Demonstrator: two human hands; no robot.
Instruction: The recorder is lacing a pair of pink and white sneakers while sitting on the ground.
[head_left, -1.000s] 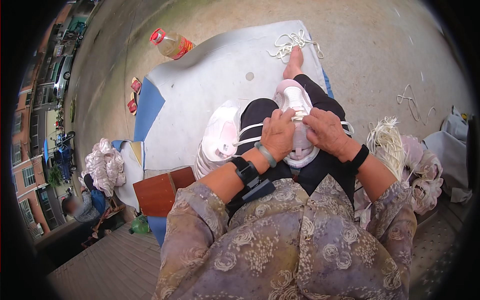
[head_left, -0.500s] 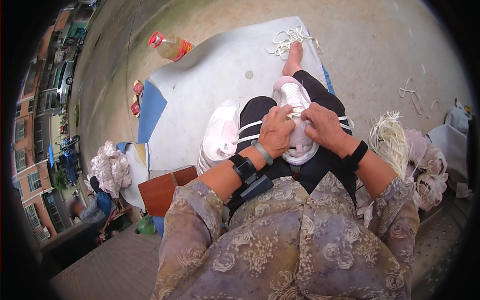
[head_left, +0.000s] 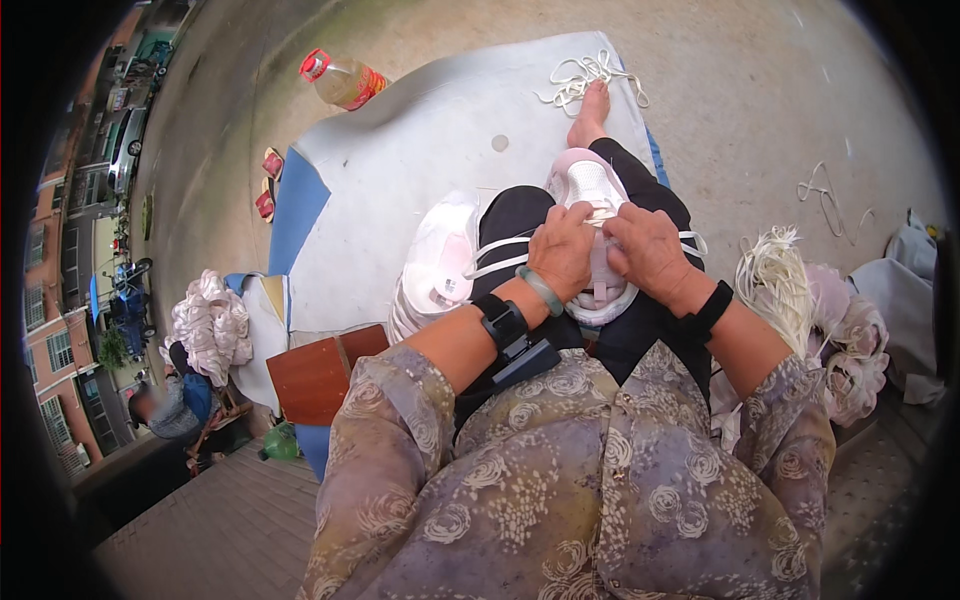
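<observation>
A pink-and-white sneaker (head_left: 588, 180) lies across my lap with its toe pointing away from me. Over its tongue, my left hand (head_left: 560, 255) is closed, thumb and fingers pinching the white shoelace (head_left: 505, 268), which trails out to the left. Close beside it my right hand (head_left: 650, 252) is also closed on the lace at the eyelets, and a loose loop sticks out past that wrist. The fingertips partly hide the lace there. Left of my knee a stack of white-and-pink shoes (head_left: 442, 255) rests on the pale sheet (head_left: 400, 160).
A bundle of white laces (head_left: 772, 285) and pinkish shoes (head_left: 855, 355) lie at right. Loose laces (head_left: 585, 80) sit near my bare foot. A bottle (head_left: 345, 82) stands far left, slippers (head_left: 268, 185) nearer. A brown board (head_left: 320, 375), a shoe pile (head_left: 212, 325) and another person (head_left: 175, 410) are left.
Both hands stay at the laces. My left hand has shifted slightly to the right and turned a little. The view has moved slightly, while the shoe stays in place.
</observation>
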